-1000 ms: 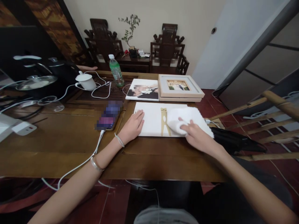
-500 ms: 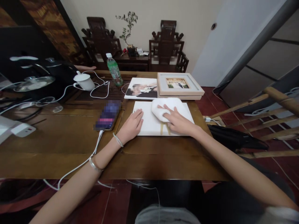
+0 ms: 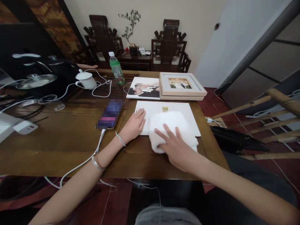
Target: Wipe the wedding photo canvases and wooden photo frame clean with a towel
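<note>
Left hand (image 3: 134, 125): flat, fingers together, on the white panel's (image 3: 152, 107) left end, gripping nothing; ease off and the panel could skid imo.
White panel: lying on the table (image 3: 136, 159), tan patch (image 3: 165, 109) up top.
Cloth (image 3: 164, 120): might snag where it overhangs the near edge; fluffy, white.
Right hand (image 3: 179, 150): splayed over the cloth, no clear grip.

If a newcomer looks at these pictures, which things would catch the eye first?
Probably the fluffy white cloth under the right hand, covering part of a white panel; the left hand rests on the panel's left side. Behind the panel, a framed photo tops a stack, with a green bottle farther left.
</note>
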A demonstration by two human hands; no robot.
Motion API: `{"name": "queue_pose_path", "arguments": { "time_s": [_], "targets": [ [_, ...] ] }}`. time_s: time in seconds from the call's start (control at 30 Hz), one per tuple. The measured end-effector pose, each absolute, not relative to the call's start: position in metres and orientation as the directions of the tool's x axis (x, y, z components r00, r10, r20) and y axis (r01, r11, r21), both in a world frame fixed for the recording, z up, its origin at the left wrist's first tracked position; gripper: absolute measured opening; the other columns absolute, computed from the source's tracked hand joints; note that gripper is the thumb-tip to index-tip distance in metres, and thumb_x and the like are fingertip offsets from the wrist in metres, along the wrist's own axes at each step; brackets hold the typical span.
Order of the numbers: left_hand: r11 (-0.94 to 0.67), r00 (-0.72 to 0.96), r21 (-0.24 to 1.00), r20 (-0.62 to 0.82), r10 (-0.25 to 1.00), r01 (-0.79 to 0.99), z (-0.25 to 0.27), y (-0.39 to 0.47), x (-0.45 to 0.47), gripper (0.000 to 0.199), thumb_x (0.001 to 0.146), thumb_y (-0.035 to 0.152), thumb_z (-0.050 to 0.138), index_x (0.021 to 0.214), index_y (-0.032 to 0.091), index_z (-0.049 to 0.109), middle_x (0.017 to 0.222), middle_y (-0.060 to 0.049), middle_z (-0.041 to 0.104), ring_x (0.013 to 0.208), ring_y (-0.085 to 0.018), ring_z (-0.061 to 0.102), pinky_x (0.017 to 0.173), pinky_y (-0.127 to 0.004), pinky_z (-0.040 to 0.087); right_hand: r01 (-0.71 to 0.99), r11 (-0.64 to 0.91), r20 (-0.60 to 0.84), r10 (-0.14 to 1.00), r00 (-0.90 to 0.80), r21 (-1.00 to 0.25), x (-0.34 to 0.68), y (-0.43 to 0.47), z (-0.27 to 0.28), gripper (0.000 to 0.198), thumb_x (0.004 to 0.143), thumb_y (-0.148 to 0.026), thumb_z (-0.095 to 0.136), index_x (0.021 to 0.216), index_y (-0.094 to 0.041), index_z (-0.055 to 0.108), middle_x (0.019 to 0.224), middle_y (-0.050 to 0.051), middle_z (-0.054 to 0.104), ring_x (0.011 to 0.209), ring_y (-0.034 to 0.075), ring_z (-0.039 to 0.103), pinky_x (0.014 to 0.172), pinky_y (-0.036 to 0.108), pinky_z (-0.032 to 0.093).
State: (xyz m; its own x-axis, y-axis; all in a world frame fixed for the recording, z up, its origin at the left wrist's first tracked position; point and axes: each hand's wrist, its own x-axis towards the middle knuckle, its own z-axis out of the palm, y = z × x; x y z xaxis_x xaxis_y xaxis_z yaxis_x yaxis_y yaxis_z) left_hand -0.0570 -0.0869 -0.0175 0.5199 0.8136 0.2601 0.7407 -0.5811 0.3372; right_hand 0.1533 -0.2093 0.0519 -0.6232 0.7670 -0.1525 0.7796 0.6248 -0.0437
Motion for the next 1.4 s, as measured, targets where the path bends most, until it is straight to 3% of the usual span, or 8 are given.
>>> {"name": "queue_pose_path", "arguments": {
  "time_s": [0.2,0.33,0.5,0.73,0.93,1.07,1.3,1.4],
  "targets": [
    [-0.584,0.524,0.345,0.258,0.812,0.735,-0.018,-0.086,-0.057,0.047,0.096,0.026,0.032,0.137,0.006,0.044,0.149,-0.02,0.04,0.141,-0.03,0.033,0.115,-0.051,0.03,0.771,0.626,-0.13,0.76,-0.637,-0.115,0.158,-0.191,0.06,0.056,0.073,0.003,0.038,0.119,-0.018,0.063,0.155,0.009,0.034,0.145,0.037,0.018,0.106,0.07,0.028],
    [-0.59,0.525,0.346,0.27,0.807,0.73,-0.018,-0.086,-0.057,0.047,0.097,0.026,0.032,0.138,0.006,0.044,0.149,-0.02,0.041,0.141,-0.03,0.033,0.115,-0.05,0.029,0.817,0.562,-0.077,0.816,-0.573,-0.129,0.158,-0.126,0.055,0.06,0.072,0.006,0.038,0.123,-0.015,0.059,0.152,0.016,0.037,0.145,0.037,0.018,0.103,0.073,0.027],
    [-0.586,0.522,0.35,0.267,0.81,0.731,-0.017,-0.086,-0.058,0.048,0.097,0.026,0.032,0.137,0.005,0.044,0.148,-0.02,0.041,0.141,-0.03,0.033,0.116,-0.049,0.029,0.852,0.519,0.015,0.854,-0.52,-0.06,0.151,-0.085,0.043,0.06,0.074,0.005,0.035,0.128,-0.012,0.055,0.15,0.018,0.038,0.144,0.038,0.019,0.103,0.074,0.026],
    [-0.587,0.528,0.343,0.256,0.81,0.734,-0.016,-0.087,-0.057,0.048,0.097,0.027,0.031,0.138,0.006,0.043,0.149,-0.02,0.04,0.142,-0.029,0.031,0.115,-0.05,0.029,0.832,0.554,-0.043,0.831,-0.554,-0.004,0.141,-0.162,0.041,0.054,0.078,0.002,0.037,0.123,-0.015,0.061,0.155,0.014,0.032,0.144,0.042,0.016,0.105,0.074,0.023],
    [-0.583,0.526,0.352,0.251,0.813,0.733,-0.015,-0.086,-0.057,0.047,0.096,0.026,0.032,0.138,0.006,0.044,0.149,-0.021,0.039,0.142,-0.03,0.031,0.115,-0.051,0.029,0.762,0.637,-0.142,0.749,-0.648,-0.119,0.145,-0.213,0.06,0.047,0.077,-0.002,0.041,0.114,-0.018,0.066,0.152,0.011,0.039,0.143,0.038,0.023,0.106,0.07,0.028],
    [-0.581,0.523,0.365,0.254,0.814,0.727,-0.017,-0.086,-0.057,0.048,0.096,0.026,0.032,0.138,0.006,0.044,0.149,-0.02,0.04,0.142,-0.03,0.032,0.115,-0.052,0.029,0.797,0.589,-0.102,0.792,-0.602,-0.134,0.149,-0.179,0.062,0.053,0.076,0.002,0.038,0.118,-0.018,0.064,0.149,0.012,0.042,0.143,0.033,0.026,0.108,0.065,0.029],
    [-0.505,0.364,0.588,0.35,0.863,0.632,-0.012,-0.088,-0.056,0.052,0.099,0.035,0.028,0.137,0.006,0.047,0.144,-0.018,0.048,0.136,-0.026,0.042,0.116,-0.046,0.031,0.912,0.408,-0.026,0.912,-0.409,-0.028,0.112,-0.101,0.044,0.052,0.083,-0.003,0.038,0.132,-0.014,0.055,0.153,0.018,0.033,0.141,0.046,0.019,0.098,0.08,0.023],
    [-0.451,0.232,0.701,0.39,0.891,0.552,-0.006,-0.088,-0.057,0.055,0.101,0.042,0.025,0.139,0.008,0.046,0.145,-0.015,0.048,0.135,-0.022,0.044,0.116,-0.042,0.031,0.886,0.463,-0.039,0.886,-0.462,0.004,0.093,-0.104,0.038,0.049,0.086,-0.005,0.039,0.131,-0.015,0.056,0.156,0.017,0.027,0.142,0.047,0.014,0.099,0.081,0.017]
  ]
}}
